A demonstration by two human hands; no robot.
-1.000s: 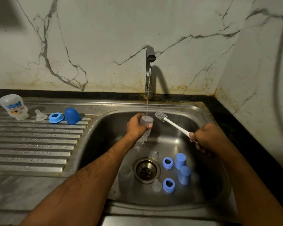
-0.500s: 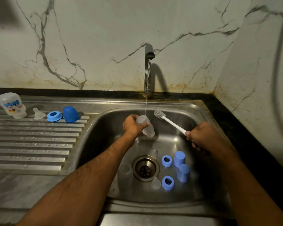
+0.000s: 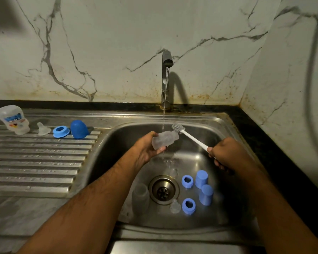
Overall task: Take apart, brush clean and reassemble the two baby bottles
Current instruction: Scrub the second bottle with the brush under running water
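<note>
My left hand (image 3: 146, 147) grips a clear bottle body (image 3: 164, 140), tipped on its side under the running water with its mouth to the right. My right hand (image 3: 226, 156) holds the white handle of a bottle brush (image 3: 191, 136); its grey bristle head is right at the bottle's mouth. In the sink basin (image 3: 206, 143) lie a second clear bottle body (image 3: 140, 197), two blue collars (image 3: 187, 181), two blue caps (image 3: 201, 179) and two clear teats (image 3: 175, 206).
The tap (image 3: 166, 77) runs a thin stream into the basin above the drain (image 3: 163, 190). On the ribbed drainboard (image 3: 35, 162) at back left stand a printed bottle (image 3: 13, 119) upside down, a teat (image 3: 43, 128), a blue collar (image 3: 61, 131) and a blue cap (image 3: 79, 129). Marble walls close the back and right.
My left hand has tipped the bottle from upright under the stream onto its side, mouth toward the brush. The brush head has come closer to the bottle's mouth.
</note>
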